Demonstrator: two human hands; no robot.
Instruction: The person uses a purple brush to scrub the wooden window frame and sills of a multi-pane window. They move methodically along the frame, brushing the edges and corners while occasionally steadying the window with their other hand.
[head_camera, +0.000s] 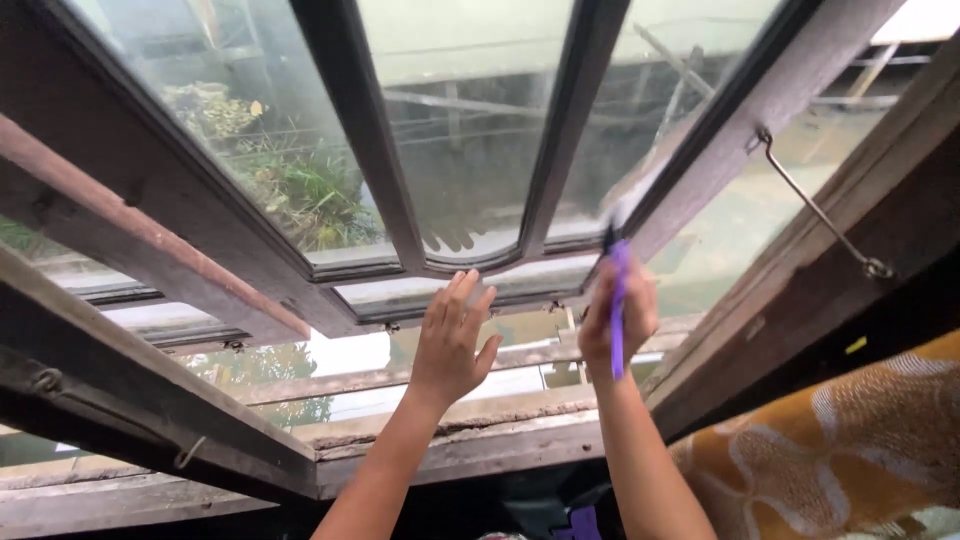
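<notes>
Purple brush (618, 305) — a slim handle with a dark tip — sits in the right hand (617, 322), its long axis running nearly straight from 6 o'clock up to 12 o'clock. The tip meets the lower corner of the window sash (560, 120) at about 12 o'clock from the knuckles, right where the dark frame bar angles off toward 1 o'clock. The right fingers are wrapped together around the handle, clamped on it; motion blur softens the hand, so the exact grip is hard to read.

The left hand (452, 342) is at 9 o'clock from the right one, near but not touching it. Its fingers (462, 295) are spread apart and straight, pressed flat against or held just before the glass pane (465, 150) — I cannot tell which. A faint reflection of a hand shows in the glass at 12 o'clock from it.

Of the two, the right hand is the nearer to the frame corner; the left lies toward the middle of the lower rail. A metal stay hook (815, 205) hangs on the wooden frame at 2 o'clock, well apart, and an orange patterned cloth (850, 440) lies at 4 o'clock.
</notes>
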